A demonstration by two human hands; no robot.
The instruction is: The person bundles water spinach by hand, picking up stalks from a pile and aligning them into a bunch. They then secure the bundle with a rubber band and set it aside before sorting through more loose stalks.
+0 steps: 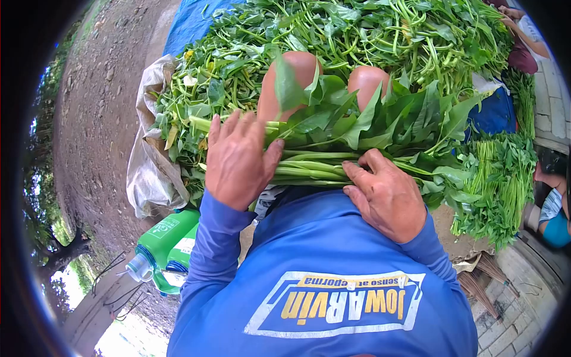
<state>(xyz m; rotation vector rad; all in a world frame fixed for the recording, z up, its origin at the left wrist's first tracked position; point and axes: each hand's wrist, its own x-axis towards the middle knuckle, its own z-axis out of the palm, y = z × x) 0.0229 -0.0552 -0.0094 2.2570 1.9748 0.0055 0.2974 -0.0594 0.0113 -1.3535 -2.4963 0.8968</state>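
Note:
A bundle of leafy green stems [315, 166], which looks like water spinach, lies across my lap, its cut ends to the left and broad leaves [380, 119] to the right. My left hand [238, 159] rests over the stem ends with fingers stretched out and thumb apart; its fingertips are slightly blurred. Curled at the near edge of the bundle, my right hand [386, 193] has thumb and forefinger closed on stems. Beyond my knees, a large heap of loose greens [369, 35] spreads out.
A white woven sack [151, 149] edges the heap on the left, near green bottles [169, 238]. Blue sheeting [193, 24] shows at the back. Bundled greens [496, 178] lie at right, above stick bundles [479, 291] on paving. Parts of other people [532, 35] appear at the right edge.

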